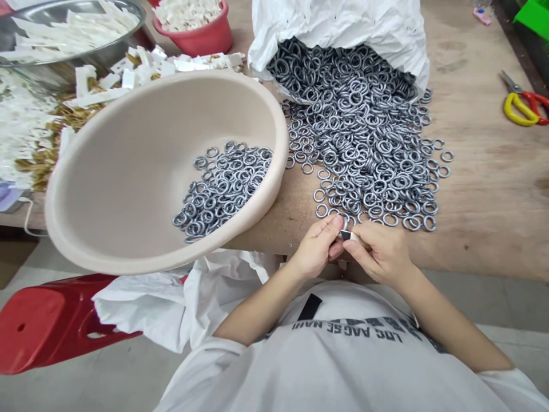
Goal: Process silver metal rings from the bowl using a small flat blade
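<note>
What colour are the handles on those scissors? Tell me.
The scissors have one yellow handle and one red handle; the head view shows them, at its right edge.

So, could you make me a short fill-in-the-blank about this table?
The left hand and right hand pinch a small black object at the near ____ of the wooden table. The beige basin, holding silver rings, sits on the person's ____ side. The scissors have one yellow handle and one ____ handle.

edge, left, red
</note>
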Available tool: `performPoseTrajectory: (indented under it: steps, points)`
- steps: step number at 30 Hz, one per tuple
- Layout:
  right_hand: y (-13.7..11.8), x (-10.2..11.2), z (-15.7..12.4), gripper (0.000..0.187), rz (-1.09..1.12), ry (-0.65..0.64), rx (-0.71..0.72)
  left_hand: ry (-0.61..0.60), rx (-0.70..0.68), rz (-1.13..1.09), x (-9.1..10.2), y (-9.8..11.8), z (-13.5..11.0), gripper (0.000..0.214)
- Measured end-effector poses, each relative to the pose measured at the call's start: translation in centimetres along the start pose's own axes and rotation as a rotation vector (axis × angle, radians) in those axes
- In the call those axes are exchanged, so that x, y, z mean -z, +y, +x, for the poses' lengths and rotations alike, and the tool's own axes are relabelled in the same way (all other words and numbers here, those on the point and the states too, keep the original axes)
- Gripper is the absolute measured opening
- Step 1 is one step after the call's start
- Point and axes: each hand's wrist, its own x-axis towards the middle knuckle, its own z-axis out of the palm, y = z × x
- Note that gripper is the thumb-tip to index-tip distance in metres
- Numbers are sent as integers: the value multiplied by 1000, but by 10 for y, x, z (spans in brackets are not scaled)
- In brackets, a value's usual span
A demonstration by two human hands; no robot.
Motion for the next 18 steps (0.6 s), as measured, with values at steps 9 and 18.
performPoseTrajectory:
  steps: [9, 18]
  points:
    - [12, 8, 1, 26, -104, 12, -270, 8, -15, 77, 17, 21, -23, 32]
    - [10, 7, 8, 15, -268, -182, -289, 180, -48, 16, 24, 33, -18, 27]
